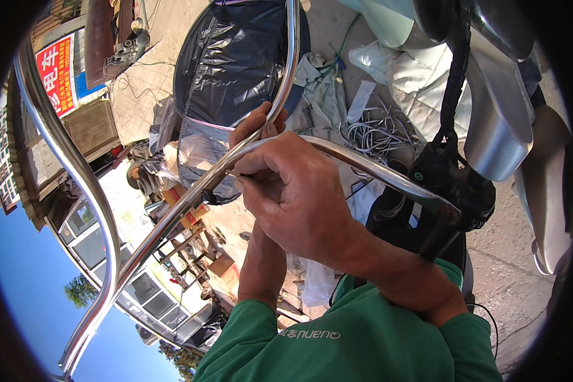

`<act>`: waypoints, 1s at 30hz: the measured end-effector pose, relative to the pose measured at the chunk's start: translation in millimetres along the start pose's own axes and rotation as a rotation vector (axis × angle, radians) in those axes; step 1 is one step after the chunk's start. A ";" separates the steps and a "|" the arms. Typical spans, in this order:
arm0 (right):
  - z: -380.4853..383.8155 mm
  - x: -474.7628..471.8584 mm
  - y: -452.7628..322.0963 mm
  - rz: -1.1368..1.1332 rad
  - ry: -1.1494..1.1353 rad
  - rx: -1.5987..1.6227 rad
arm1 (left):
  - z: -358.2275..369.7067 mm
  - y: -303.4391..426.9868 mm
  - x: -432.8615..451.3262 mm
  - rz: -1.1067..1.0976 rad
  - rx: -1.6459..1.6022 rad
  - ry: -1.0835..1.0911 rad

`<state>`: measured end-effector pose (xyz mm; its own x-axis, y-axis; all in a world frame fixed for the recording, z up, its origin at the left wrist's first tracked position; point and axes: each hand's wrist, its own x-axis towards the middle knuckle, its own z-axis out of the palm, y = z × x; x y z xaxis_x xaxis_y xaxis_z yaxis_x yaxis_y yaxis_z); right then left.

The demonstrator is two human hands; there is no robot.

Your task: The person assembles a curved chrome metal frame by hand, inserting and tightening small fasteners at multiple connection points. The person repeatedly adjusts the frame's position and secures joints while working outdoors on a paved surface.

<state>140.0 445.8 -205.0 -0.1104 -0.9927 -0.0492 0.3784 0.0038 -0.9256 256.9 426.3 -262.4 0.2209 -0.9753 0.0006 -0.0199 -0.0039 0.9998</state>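
Observation:
My right hand (296, 191) pinches a small thin metal piece (233, 173) between thumb and forefinger, against a chrome tube (172, 215). Whether the piece is a screw or a pin is too small to tell. Behind it, my left hand (258, 123) has its fingers around the chrome tubing where a curved tube (293, 52) runs up; my right hand hides its palm. Another bent chrome tube (372, 164) passes from this spot towards the black handlebar assembly (451, 191). A black wrapping (222, 196) hangs below the tube near my right hand.
A rounded dark panel in plastic film (238, 67) lies beyond my hands. Another chrome tube (79, 157) curves along the left. Silvery body panels (499, 119) stand at right. A cable coil (377, 129), cloth (322, 86) and cardboard boxes (224, 270) lie on the ground.

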 end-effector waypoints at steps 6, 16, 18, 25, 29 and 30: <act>-1.9 3.5 -1.8 -0.231 -0.034 -0.143 | 16.3 27.0 -1.7 -0.030 0.231 -0.004; 8.6 0.6 4.6 0.186 0.020 0.324 | 15.0 32.5 1.9 -0.162 0.079 0.033; 4.7 -1.3 5.5 0.144 0.014 0.247 | 5.5 22.7 2.5 -0.117 -0.005 0.001; -0.5 -9.8 16.6 0.037 0.077 0.242 | 1.6 6.7 0.7 -0.028 0.171 0.025; -3.2 -9.8 22.1 -0.036 0.082 0.228 | 16.2 20.0 1.5 -0.147 0.349 0.129; -3.9 -10.4 24.3 -0.063 0.075 0.199 | 15.0 21.1 5.3 -0.177 0.375 0.135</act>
<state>146.7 456.7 -228.5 -0.2050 -0.9783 -0.0287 0.5419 -0.0890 -0.8357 243.1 417.8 -241.7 0.3780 -0.9148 -0.1424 -0.3176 -0.2726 0.9082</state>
